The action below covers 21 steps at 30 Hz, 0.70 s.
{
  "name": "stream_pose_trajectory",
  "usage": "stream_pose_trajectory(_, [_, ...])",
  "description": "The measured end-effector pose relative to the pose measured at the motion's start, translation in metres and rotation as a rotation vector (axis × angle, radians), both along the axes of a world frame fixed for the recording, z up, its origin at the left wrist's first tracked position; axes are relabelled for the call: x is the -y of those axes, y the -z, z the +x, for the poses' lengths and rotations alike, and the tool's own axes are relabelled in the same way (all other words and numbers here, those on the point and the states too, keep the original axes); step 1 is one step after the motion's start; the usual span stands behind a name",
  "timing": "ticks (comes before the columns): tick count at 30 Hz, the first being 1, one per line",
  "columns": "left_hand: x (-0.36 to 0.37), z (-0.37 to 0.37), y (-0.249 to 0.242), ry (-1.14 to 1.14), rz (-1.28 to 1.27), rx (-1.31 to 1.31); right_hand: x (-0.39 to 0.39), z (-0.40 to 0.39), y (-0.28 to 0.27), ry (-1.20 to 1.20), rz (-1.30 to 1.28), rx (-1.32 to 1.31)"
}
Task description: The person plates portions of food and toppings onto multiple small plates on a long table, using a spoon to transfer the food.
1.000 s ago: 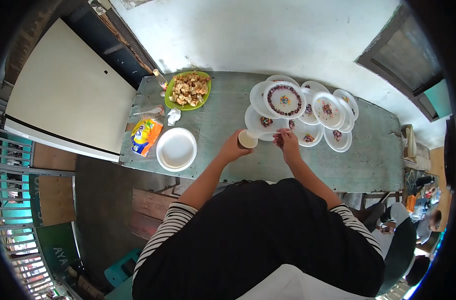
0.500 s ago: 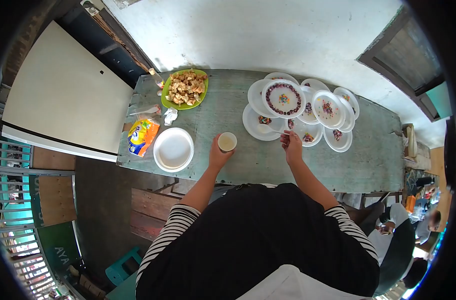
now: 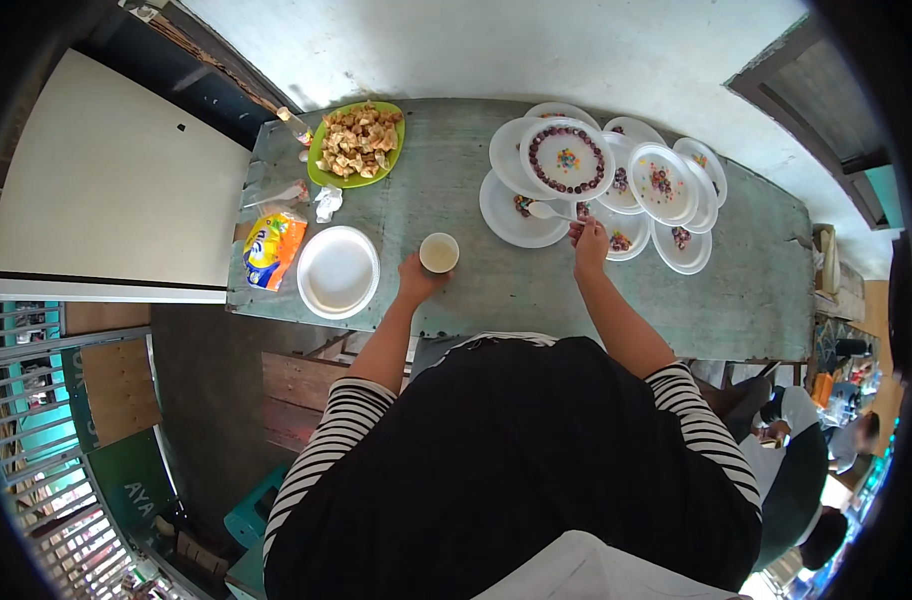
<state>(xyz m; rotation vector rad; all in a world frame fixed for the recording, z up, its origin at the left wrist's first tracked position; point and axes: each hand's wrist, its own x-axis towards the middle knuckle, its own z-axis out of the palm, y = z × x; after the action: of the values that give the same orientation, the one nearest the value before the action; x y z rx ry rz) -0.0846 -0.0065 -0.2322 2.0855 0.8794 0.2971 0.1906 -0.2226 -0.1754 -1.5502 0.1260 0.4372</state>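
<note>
Plates (image 3: 509, 222) overlapping right of the cup (image 3: 439, 253), perhaps liable to slide if nudged. Around the cup, left hand (image 3: 418, 280) curled in a cup-wide grip, possibly tipping it if jerked; right of the cup, right hand (image 3: 589, 245) pinched closed on a spoon (image 3: 541, 210).

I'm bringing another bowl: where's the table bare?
Bare: table beyond the cup, between green tray and overlapping plates; also right of the right hand, in front of those plates. Crowded: the plates and left end, around the orange bag.
</note>
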Motion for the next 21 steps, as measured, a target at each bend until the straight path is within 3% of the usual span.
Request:
stream_pose_trajectory(15, [-0.014, -0.001, 0.017, 0.059, -0.136, -0.122, -0.014, 0.011, 0.011, 0.025, -0.04, -0.004])
stream_pose_trajectory(21, [-0.011, 0.0, 0.018, 0.086, -0.005, -0.195, -0.015, 0.014, 0.015, 0.016, -0.054, 0.017])
